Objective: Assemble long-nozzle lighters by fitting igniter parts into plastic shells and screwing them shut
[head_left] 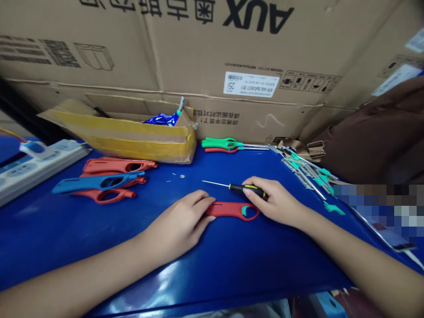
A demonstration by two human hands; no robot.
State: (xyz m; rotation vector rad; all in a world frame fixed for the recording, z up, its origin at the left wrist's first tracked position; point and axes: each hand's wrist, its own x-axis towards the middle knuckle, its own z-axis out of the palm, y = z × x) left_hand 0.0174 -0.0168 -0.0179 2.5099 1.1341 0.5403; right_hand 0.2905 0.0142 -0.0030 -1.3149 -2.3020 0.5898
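My left hand (188, 218) is closed around the handle end of a red lighter body (228, 210), which lies flat on the blue table. A green trigger shows in the lighter's loop on the right. Just behind it, my right hand (276, 198) grips a screwdriver (247, 189) with a black and yellow handle; its thin shaft points left, over the table. Several tiny pale pieces (182, 176) lie beyond my left hand. To the left is a small pile of lighter casings, with a blue casing (99, 182) and red casings (115, 165).
A taped cardboard tray (142, 148) holds blue packets. Assembled lighters (220, 143) lie beside it; metal lighter tubes with green parts (308, 172) are heaped at right. A power strip (39, 165) sits at left, a phone (384, 227) at right. A large carton (185, 57) stands behind.
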